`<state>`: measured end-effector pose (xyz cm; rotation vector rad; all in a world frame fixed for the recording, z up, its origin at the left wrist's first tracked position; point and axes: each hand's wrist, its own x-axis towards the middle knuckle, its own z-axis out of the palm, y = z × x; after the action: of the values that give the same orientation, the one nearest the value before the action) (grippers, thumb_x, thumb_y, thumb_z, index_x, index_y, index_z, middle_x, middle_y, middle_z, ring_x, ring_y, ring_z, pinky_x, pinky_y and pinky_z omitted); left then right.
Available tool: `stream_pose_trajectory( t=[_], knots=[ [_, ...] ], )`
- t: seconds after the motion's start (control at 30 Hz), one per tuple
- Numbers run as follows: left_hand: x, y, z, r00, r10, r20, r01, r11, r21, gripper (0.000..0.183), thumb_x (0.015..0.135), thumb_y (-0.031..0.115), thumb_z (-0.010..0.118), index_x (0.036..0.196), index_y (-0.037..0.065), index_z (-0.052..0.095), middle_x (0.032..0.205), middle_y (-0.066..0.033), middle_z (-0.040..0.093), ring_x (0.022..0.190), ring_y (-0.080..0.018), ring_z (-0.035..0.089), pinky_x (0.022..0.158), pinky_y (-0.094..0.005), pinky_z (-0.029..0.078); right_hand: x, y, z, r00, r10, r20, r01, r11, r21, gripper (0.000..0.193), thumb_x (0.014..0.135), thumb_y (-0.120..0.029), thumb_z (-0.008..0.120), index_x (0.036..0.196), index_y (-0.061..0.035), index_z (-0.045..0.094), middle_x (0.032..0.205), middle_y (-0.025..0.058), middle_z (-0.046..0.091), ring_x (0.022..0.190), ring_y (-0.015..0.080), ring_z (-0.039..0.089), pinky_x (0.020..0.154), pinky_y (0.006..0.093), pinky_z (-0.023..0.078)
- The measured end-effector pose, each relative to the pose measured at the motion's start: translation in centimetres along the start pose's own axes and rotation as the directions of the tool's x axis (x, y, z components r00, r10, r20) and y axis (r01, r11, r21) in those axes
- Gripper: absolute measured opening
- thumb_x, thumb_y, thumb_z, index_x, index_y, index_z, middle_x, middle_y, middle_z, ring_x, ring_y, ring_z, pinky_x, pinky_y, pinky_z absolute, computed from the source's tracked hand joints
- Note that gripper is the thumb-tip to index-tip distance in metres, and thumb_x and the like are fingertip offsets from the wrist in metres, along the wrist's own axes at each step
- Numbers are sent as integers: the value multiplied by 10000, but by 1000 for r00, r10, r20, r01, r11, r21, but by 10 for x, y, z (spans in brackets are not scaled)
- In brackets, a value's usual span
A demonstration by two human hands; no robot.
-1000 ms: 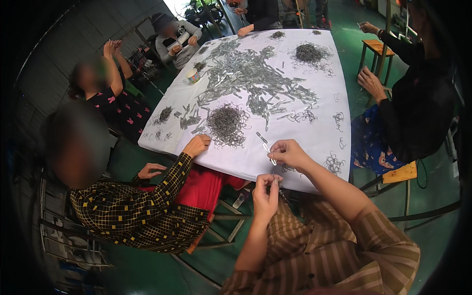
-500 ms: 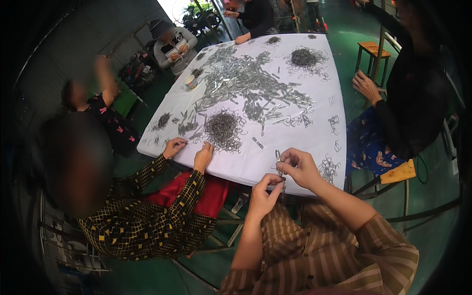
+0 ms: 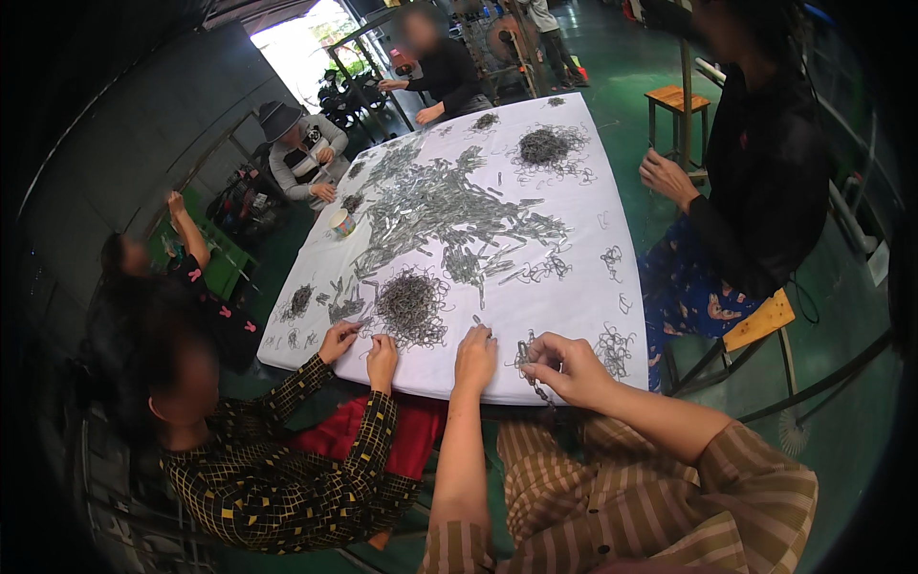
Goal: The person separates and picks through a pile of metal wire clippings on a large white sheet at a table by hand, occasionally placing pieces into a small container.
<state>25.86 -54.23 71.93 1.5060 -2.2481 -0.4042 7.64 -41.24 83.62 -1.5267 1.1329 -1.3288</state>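
Observation:
In my right hand I pinch a short chain of metal links between thumb and fingers, over the near edge of the table. Its lower end hangs past the edge. My left hand reaches onto the white tabletop, fingers drawn together at a small flat metal link. The back of that hand hides most of its grip. Left of it lies a dense pile of dark wire hooks. Looser wire hooks are scattered to the right of my right hand.
A broad spread of flat metal pieces covers the table's middle. Another hook pile lies far right, a paper cup at left. Close on my left a co-worker's hands work at the edge. Others surround the table; a wooden stool stands beyond.
My left hand has left the chain and moved forward and left to the flat metal pieces. My right hand still holds the chain, now lower. The whole view has shifted.

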Motion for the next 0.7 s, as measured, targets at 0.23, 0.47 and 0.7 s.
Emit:
stream_pose_trajectory(
  t=[0.23,0.47,0.7],
  knots=[
    [-8,-41,-3,965,-189,-181,230,943,242,370,856,161,467,1176,-24,478,1278,-189,425,1224,-339,341,1012,-408,268,-6,-8,1,999,-8,31,9,999,-46,135,772,-96,628,818,-3,542,585,56,567,510,119,534,488,256,415],
    [-20,-24,-16,990,46,-134,-52,998,-45,193,780,41,528,944,-16,610,1068,-179,572,1035,-322,515,900,-363,408,-7,-4,3,999,7,37,-6,999,-45,134,765,-103,633,797,-7,545,576,63,563,501,124,529,483,256,410],
    [-22,-30,-23,962,70,-263,-79,997,-23,125,688,11,611,807,-2,646,793,-147,627,784,-303,592,718,-365,464,-11,11,1,1000,19,7,-18,1000,-21,113,763,-89,629,786,-10,552,566,46,559,476,98,505,455,236,390]
  ],
)
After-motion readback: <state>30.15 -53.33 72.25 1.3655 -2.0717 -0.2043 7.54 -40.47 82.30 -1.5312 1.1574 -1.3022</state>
